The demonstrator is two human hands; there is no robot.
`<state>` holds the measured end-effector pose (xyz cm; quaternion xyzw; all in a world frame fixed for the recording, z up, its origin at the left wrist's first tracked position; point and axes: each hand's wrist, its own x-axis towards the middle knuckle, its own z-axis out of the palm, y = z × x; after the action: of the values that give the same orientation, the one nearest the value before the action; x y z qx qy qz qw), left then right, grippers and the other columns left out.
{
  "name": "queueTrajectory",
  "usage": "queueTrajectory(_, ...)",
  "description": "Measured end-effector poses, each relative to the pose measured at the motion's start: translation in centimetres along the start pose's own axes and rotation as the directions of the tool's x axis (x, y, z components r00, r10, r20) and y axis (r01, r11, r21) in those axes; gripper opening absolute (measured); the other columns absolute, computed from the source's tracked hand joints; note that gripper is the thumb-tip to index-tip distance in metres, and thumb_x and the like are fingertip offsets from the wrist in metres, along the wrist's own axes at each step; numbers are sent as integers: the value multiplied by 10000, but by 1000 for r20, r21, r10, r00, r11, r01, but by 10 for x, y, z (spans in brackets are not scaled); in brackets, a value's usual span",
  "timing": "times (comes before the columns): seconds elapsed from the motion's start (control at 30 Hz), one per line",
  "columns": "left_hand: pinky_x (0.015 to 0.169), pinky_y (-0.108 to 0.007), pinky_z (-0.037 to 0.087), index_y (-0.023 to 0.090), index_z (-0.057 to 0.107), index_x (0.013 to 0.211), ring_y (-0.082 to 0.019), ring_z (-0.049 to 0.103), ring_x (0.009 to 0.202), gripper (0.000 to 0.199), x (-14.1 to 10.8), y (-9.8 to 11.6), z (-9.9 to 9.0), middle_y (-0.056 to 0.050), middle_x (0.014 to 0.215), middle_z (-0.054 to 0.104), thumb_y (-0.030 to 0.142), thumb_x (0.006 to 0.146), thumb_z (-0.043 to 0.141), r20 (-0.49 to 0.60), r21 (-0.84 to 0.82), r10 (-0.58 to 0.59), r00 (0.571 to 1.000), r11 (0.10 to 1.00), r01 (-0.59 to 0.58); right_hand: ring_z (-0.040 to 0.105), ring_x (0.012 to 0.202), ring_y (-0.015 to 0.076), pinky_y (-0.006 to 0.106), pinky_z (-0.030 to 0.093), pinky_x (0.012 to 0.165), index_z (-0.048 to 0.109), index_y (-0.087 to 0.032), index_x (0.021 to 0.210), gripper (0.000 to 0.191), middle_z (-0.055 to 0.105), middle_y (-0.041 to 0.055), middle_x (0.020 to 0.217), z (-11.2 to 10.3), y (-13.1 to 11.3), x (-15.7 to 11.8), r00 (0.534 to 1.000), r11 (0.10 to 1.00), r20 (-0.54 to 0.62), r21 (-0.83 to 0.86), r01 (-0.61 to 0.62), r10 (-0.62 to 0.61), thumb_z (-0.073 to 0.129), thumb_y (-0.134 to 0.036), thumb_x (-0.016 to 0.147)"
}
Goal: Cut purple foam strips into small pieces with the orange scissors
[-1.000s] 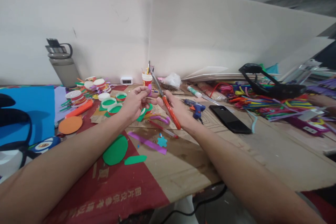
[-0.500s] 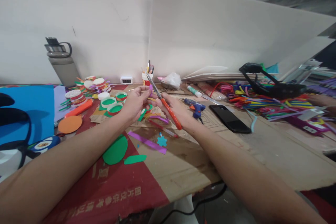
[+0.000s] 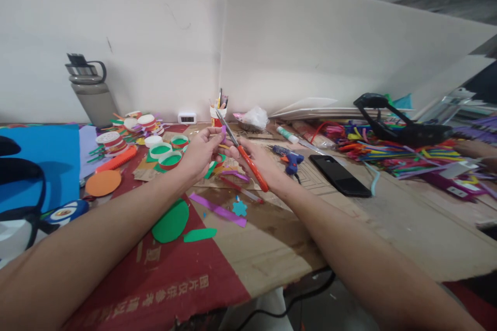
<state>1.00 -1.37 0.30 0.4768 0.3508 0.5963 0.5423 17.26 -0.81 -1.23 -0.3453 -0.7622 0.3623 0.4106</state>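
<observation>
One purple piece (image 3: pixel 223 133) is pinched in my left grip (image 3: pixel 213 151). Beside it, my right grip (image 3: pixel 244 154) holds scissors (image 3: pixel 250 164).

Clock centred on your hands. Your left hand (image 3: pixel 200 154): one small purple craft piece (image 3: pixel 223 134), pinched. Your right hand (image 3: pixel 264 163): one pair of orange-red-handled metal scissors (image 3: pixel 252 167), blades towards 11 o'clock. At 10: one grey, lidded water bottle (image 3: pixel 93 101). At 3: one blue-and-orange glue gun (image 3: pixel 292 162); beyond it, one black smartphone (image 3: pixel 340 176), flat. At 6: one turquoise flower-shaped cutout (image 3: pixel 239 208), beside one flat purple strip (image 3: pixel 217 210).
</observation>
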Motion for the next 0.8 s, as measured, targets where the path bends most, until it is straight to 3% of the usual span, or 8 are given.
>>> queueTrajectory(0.27,386,-170,366,169,516,945,-98,617,487,258,0,1,1,-4,718,662,254,796,709,-4,-12,0,1000,1000,0,428,601,104,227,366,564,566,-201,942,333,546,-15,748,-2,-2,0,997,992,-2,-98,79,-80,548,-528,884)
queueTrajectory(0.8,380,-169,360,174,517,953,-115,639,513,299,0,-2,0,4,713,659,282,769,726,8,6,5,1000,1000,-5,392,519,92,201,326,464,579,-213,901,372,516,-27,665,1,-2,-1,1000,1000,4,16,-24,24,564,-582,853)
